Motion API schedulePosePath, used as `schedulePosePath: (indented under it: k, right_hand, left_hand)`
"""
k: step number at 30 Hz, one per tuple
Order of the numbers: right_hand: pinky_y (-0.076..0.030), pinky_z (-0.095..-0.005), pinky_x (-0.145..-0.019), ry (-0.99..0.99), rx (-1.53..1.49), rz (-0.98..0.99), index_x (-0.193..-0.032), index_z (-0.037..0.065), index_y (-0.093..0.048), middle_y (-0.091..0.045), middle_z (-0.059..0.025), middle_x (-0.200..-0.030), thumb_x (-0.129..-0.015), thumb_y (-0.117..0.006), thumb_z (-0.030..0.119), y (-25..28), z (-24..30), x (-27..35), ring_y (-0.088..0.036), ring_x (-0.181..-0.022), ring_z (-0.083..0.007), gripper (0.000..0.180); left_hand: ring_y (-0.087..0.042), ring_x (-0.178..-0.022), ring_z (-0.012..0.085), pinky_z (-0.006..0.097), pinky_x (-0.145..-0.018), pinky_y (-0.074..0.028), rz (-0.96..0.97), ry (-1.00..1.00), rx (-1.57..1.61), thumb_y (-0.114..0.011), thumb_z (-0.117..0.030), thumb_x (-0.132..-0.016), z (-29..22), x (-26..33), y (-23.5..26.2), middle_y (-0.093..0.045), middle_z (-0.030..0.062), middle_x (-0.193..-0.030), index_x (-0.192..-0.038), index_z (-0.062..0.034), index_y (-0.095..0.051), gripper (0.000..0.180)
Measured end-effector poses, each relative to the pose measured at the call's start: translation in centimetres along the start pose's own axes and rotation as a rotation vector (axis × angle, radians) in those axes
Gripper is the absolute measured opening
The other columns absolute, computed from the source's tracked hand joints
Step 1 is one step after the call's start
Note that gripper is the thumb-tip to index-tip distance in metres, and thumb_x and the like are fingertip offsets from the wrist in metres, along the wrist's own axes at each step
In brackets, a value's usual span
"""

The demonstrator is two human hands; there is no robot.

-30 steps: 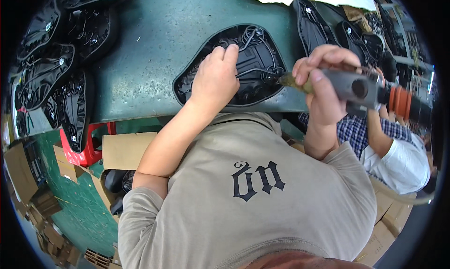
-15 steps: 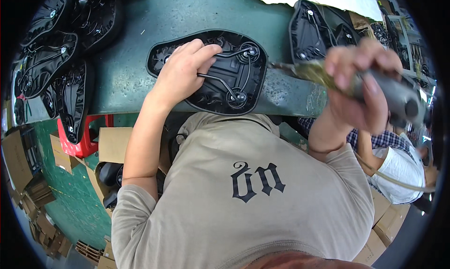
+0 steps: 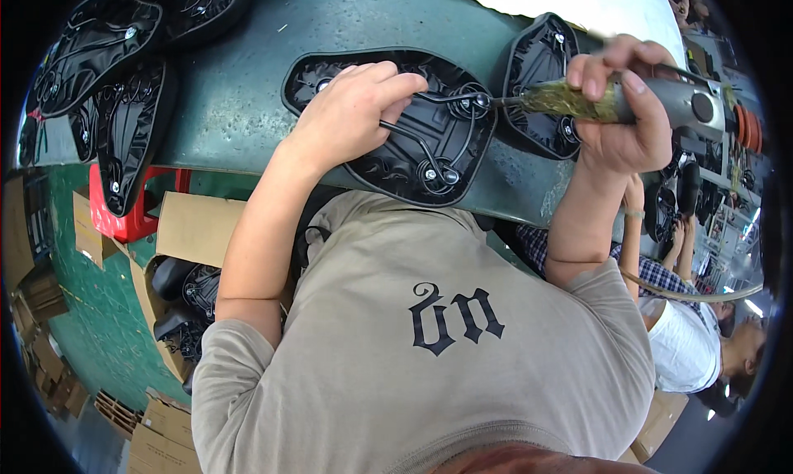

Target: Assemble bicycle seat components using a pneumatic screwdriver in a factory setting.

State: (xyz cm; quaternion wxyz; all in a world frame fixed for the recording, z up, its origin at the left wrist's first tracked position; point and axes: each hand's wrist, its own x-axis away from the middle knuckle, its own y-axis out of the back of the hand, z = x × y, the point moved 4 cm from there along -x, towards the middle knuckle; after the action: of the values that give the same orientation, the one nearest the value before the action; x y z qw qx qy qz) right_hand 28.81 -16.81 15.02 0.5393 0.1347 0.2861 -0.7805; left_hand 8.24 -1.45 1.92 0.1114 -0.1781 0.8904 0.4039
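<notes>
A black bicycle saddle [image 3: 442, 127] lies upside down on the green table, its metal rails and coil springs facing up. My left hand [image 3: 351, 114] is closed round the rails near its narrower end, fingers bent over the metal. My right hand [image 3: 632, 131] grips a grey air screwdriver [image 3: 681, 104] with yellowish wrapping round its front. The tool lies roughly level, and its bit meets the bolt [image 3: 481, 101] at the far spring on the saddle's wide end. My fingers hide part of the rails.
Another upturned saddle [image 3: 529, 119] lies just right, under the tool. Several more saddles [image 3: 124, 135] pile up at the left, over the edge. White sheeting [image 3: 578, 11] covers the far right. Below are a red stool [image 3: 124, 214] and cardboard boxes [image 3: 198, 226]. A person [image 3: 681, 342] sits at the right.
My right hand has brought the screwdriver left and up, from beside the saddle onto the spring bolt. The left hand keeps hold of the rails; the whole view has shifted somewhat.
</notes>
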Motion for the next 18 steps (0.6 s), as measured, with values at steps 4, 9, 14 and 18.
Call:
schedulePosePath:
  k: [4,9,14,18]
  right_hand:
    - [-0.052,-0.0496,-0.075,0.029,0.021,-0.038,-0.125,-0.001,-0.055,-0.06,-0.0228,-0.108,-0.091,-0.047,0.002,0.8,0.8,-0.2,-0.064,-0.076,-0.0287,0.035]
    - [-0.053,-0.0486,-0.074,-0.006,0.039,0.039,-0.126,-0.001,-0.052,-0.061,-0.0233,-0.109,-0.091,-0.049,-0.001,-0.1,-1.6,0.0,-0.064,-0.073,-0.0274,0.034]
    - [-0.052,-0.047,-0.071,-0.079,0.063,0.041,-0.119,-0.001,-0.054,-0.061,-0.0221,-0.1,-0.091,-0.05,-0.002,-0.7,-4.2,0.1,-0.062,-0.071,-0.0263,0.029]
    - [-0.051,-0.0469,-0.073,-0.116,0.092,0.112,-0.11,0.0,-0.055,-0.063,-0.0204,-0.094,-0.089,-0.051,-0.001,-0.2,-4.8,-0.4,-0.062,-0.071,-0.0261,0.021]
  left_hand:
    - [-0.063,-0.089,0.0322,0.042,-0.083,-0.051,0.033,0.015,0.004,-0.068,-0.002,-0.089,0.0,0.2,0.1,-0.061,0.0085,-0.092,-0.115,-0.0109,-0.065,0.027]
    - [-0.063,-0.091,0.0316,0.042,-0.083,-0.051,0.062,0.016,0.008,-0.068,-0.002,-0.089,0.1,0.1,0.0,-0.062,0.0084,-0.093,-0.116,-0.0109,-0.065,0.029]
    - [-0.063,-0.09,0.0321,0.042,-0.082,-0.051,0.008,0.002,0.017,-0.068,-0.001,-0.088,0.1,-0.2,0.0,-0.062,0.0092,-0.092,-0.115,-0.0094,-0.066,0.029]
    - [-0.063,-0.088,0.0325,0.042,-0.081,-0.051,0.013,-0.006,0.034,-0.068,0.0,-0.087,0.2,-0.4,-0.2,-0.062,0.0098,-0.09,-0.115,-0.0084,-0.067,0.03]
